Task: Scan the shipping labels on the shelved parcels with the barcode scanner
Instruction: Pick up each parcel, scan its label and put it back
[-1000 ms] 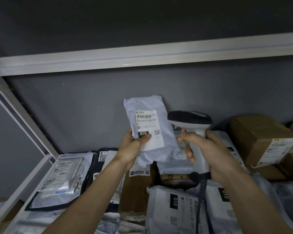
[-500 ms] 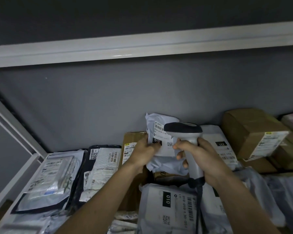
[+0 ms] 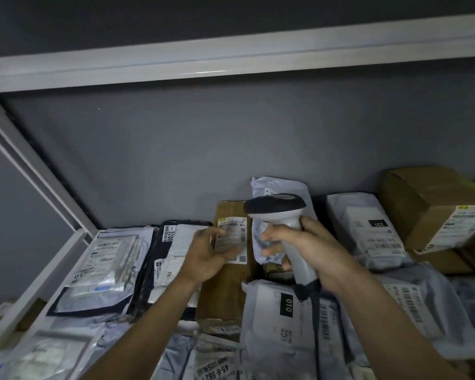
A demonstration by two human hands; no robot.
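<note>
Both hands busy: my right hand (image 3: 310, 248) grips the barcode scanner (image 3: 283, 229), hiding the grey parcel's (image 3: 280, 187) label; my blurred left hand (image 3: 207, 256) hovers loose-fingered, grasping nothing.

The shelf (image 3: 74, 246) is a white metal frame against a grey wall, and it is packed with parcels lying flat or leaning back. At the left lie a clear bag (image 3: 104, 266) and a dark mailer (image 3: 165, 259); a tall brown box (image 3: 228, 286) stands in the middle with a white label (image 3: 232, 237), beside a crumpled grey mailer (image 3: 280, 187) leaning on the wall. To the right are a white mailer marked 231 (image 3: 365, 231) and stacked cartons (image 3: 433, 198), with a grey mailer marked 010 (image 3: 280, 319) in front
</note>
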